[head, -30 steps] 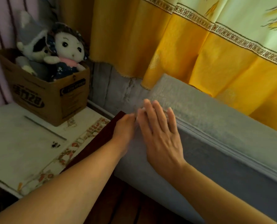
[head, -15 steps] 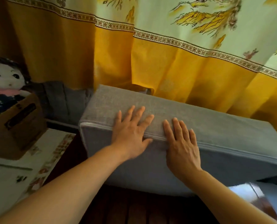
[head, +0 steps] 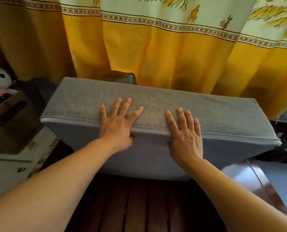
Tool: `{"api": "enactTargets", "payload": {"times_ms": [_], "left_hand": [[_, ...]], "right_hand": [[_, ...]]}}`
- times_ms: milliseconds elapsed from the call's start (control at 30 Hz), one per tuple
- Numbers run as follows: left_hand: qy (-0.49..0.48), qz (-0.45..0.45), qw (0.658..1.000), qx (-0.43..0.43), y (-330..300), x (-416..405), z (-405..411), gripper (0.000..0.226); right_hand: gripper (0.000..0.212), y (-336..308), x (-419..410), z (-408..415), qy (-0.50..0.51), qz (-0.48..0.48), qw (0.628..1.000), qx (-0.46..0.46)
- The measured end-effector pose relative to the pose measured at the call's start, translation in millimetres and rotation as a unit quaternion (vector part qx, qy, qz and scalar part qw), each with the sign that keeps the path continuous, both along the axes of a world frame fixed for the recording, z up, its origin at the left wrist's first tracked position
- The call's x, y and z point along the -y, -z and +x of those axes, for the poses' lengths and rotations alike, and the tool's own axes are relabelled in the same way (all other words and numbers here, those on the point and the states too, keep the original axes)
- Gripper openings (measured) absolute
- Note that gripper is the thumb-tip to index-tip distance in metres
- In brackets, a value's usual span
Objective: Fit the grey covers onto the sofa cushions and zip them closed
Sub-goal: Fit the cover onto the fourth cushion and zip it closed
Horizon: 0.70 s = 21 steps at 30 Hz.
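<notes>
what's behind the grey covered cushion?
Behind the grey fabric-covered sofa cushion, a yellow and pale green patterned curtain hangs, and a dark grey corner of something pokes up at its back left. The cushion hides whatever sits lower behind it.

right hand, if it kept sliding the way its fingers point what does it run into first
The right hand lies flat on the grey cushion, fingers pointing toward its far edge. Straight on, it would cross bare grey fabric and probably meet the yellow curtain hanging behind, though the depth there is unclear.

Curtain (head: 164,56) touching cushion (head: 156,101) rear; box (head: 10,121) left.
</notes>
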State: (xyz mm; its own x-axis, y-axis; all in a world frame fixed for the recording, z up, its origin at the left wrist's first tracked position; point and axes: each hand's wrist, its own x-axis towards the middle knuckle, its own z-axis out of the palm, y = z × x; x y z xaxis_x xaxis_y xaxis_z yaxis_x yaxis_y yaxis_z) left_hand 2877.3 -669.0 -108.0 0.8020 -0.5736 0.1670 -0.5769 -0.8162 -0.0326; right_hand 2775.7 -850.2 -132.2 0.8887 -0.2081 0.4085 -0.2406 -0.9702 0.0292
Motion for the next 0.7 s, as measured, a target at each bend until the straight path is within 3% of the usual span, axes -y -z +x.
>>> {"api": "enactTargets", "payload": {"times_ms": [167,300,400,533,700], "left_hand": [[-0.023,0.002,1.0,-0.011,23.1,-25.6,-66.5,0.094],[-0.034,0.057,0.998,0.001,35.5,-41.8,-123.4,0.091],[0.013,0.055,0.998,0.025,46.6,-55.1,-155.4,0.093],[0.115,0.069,0.991,0.016,76.8,-76.4,-188.3,0.121],[0.138,0.159,0.977,-0.036,126.7,-105.8,-239.3,0.115]], "right_hand": [[0.103,35.0,-30.2,-54.3,-0.003,0.011,0.999,0.045],[0.109,61.0,-58.3,-111.1,-0.024,0.005,0.999,0.044],[0.106,77.3,-74.7,-151.8,-0.038,-0.008,0.999,0.031],[0.093,107.6,-92.4,-203.5,-0.064,-0.036,0.997,0.022],[0.102,164.3,-124.6,-265.7,-0.048,-0.049,0.997,-0.027]]}}
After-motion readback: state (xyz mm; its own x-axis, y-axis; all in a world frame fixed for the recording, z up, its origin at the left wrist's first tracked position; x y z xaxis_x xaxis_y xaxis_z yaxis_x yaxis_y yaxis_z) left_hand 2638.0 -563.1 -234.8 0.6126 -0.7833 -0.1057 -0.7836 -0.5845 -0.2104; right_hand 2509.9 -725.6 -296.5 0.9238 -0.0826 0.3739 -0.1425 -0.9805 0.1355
